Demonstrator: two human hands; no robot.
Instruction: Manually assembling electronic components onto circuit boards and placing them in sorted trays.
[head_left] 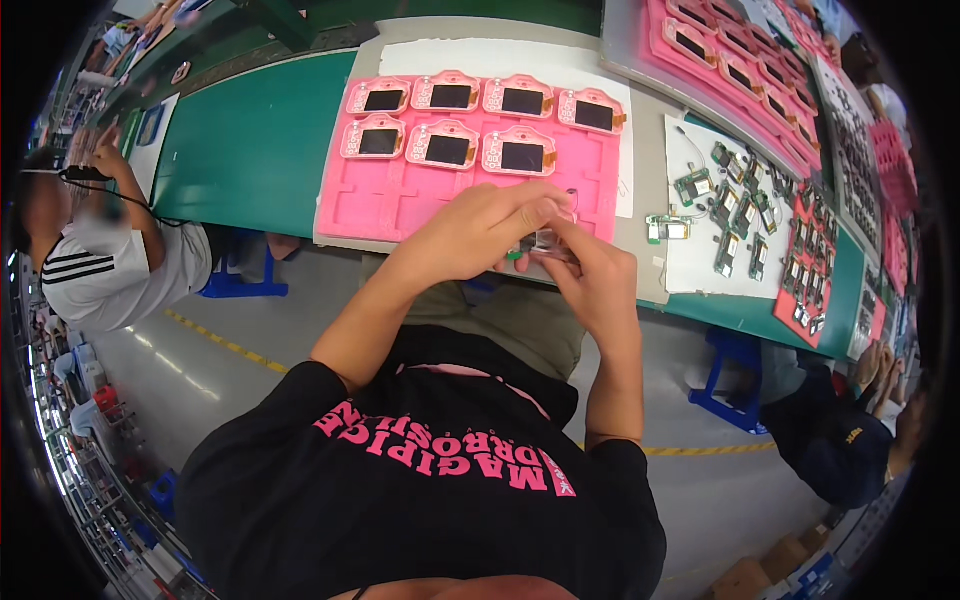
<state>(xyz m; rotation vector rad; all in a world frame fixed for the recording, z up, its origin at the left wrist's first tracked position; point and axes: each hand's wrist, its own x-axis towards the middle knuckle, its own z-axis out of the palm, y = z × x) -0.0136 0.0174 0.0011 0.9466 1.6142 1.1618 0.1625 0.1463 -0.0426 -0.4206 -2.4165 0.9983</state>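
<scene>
My left hand (478, 232) and my right hand (602, 268) meet over the near right corner of a pink foam tray (366, 208). Pinched between their fingertips is a small circuit board (543, 243), with a silvery part and a bit of green showing. My fingers cover most of it. A pale pink edge shows by the fingertips, but I cannot tell whether it belongs to the same piece. Beyond my hands, several pink device casings (444, 150) with dark screens lie in two rows in the tray's far slots. The nearer slots hold nothing.
Right of the tray, several green circuit boards with silver parts (740, 215) lie loose on a white sheet (686, 262). More boards sit on a pink strip (803, 270). Another pink tray of casings (655, 62) stands at the back right. Other people work at left and right.
</scene>
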